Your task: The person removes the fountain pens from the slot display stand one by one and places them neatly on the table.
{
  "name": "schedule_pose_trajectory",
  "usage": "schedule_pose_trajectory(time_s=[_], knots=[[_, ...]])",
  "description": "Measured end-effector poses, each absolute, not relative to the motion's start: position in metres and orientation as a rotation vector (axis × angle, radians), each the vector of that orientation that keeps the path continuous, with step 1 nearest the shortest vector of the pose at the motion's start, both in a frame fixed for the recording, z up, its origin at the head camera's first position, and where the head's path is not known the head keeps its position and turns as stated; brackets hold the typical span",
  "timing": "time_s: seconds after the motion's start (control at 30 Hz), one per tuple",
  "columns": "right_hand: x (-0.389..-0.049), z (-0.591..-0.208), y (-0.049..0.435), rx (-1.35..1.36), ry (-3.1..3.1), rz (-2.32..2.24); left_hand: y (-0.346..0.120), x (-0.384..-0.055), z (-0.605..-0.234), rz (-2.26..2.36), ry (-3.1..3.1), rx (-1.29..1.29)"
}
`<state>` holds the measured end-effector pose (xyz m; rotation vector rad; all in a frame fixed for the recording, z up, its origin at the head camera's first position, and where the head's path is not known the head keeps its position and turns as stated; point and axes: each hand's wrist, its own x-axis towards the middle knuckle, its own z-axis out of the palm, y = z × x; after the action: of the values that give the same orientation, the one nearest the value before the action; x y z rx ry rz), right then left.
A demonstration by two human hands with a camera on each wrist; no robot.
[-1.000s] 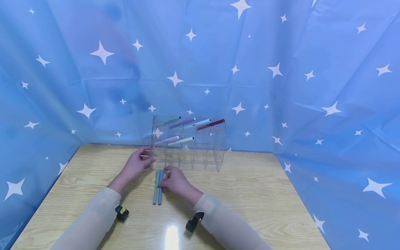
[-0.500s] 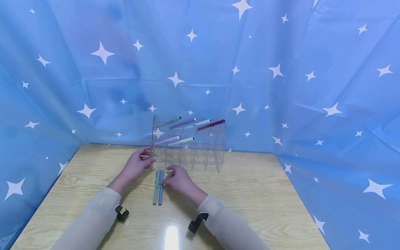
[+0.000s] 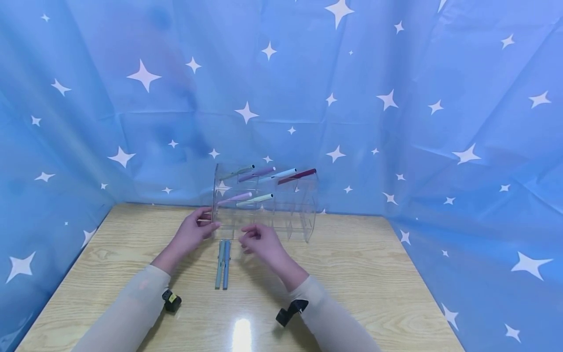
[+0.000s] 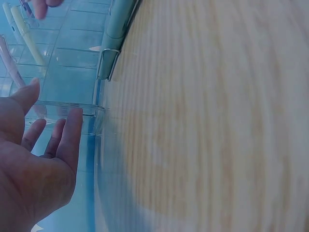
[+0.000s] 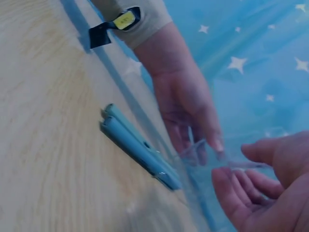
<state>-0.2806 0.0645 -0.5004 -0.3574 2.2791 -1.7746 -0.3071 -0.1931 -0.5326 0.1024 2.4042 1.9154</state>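
Note:
A clear pen rack stands at the back of the table, with my left hand gripping its left side panel between thumb and fingers. In front of the rack's left part, a green pen and a blue pen lie side by side on the wood, clips on their caps. My right hand hovers to the right of these pens, fingers bent and nothing between them, close to the rack's lower front edge. From the right wrist view, a gap shows between that hand's thumb and fingertips.
Green, purple, light blue and dark red pens lean in the rack's top row. Below them sit a lilac pen and a pale green pen. A blue starry curtain hangs behind the table.
My right hand has let go of the blue pen and moved right and slightly up toward the rack. The two pens stay on the table; my left hand has not moved.

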Motion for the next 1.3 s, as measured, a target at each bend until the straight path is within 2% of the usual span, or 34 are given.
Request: schedule_pose_trajectory(time_s=[0.5, 0.77, 1.3], knots=[[-0.303, -0.471, 0.095, -0.297, 2.506, -2.126, -0.196, -0.308, -0.534, 1.914, 2.400, 0.105], [-0.312, -0.463, 0.101, -0.269, 2.607, -2.037, -0.195, -0.308, -0.534, 1.910, 2.401, 0.107], [-0.342, -0.469, 0.094, -0.439, 2.537, -1.947, -0.195, -0.307, -0.532, 1.913, 2.384, 0.107]])
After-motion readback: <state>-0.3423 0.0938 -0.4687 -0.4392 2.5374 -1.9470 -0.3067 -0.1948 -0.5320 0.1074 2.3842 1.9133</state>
